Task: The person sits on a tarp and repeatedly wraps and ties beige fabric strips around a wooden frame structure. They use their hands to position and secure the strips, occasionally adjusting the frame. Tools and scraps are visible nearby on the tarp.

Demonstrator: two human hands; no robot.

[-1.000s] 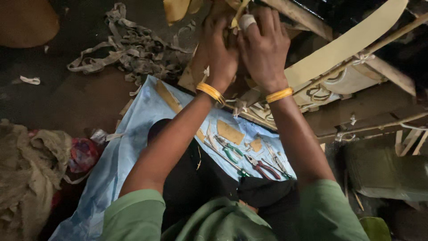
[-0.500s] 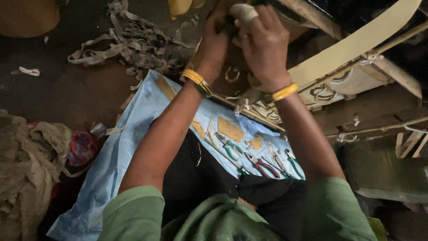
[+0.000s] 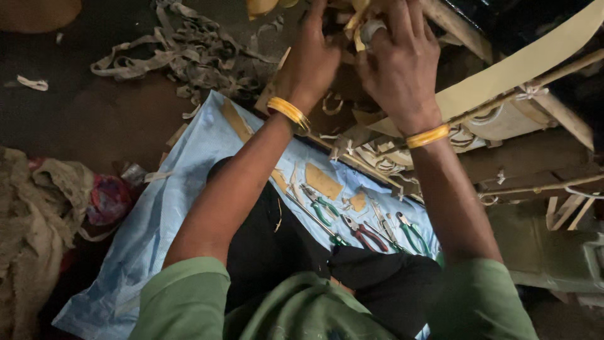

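Note:
My left hand and my right hand are both raised to a frame of bamboo sticks at the top of the view, each wrist wearing a gold bangle. The right hand's fingers are closed around a thin tan strip, and one of its fingers is wrapped in white. My left hand reaches into the frame just left of it; its fingertips are hidden, so I cannot see its grip. A cream curved panel is tied to the frame on the right.
Below my arms a blue sheet carries green-handled pliers, red-handled pliers, green cutters and tan offcuts. A pile of grey strips lies on the dark floor. A heap of cloth sits at left.
Both hands stayed up at the frame. My left hand has shifted slightly left, away from the right hand, which has kept its hold on the strip.

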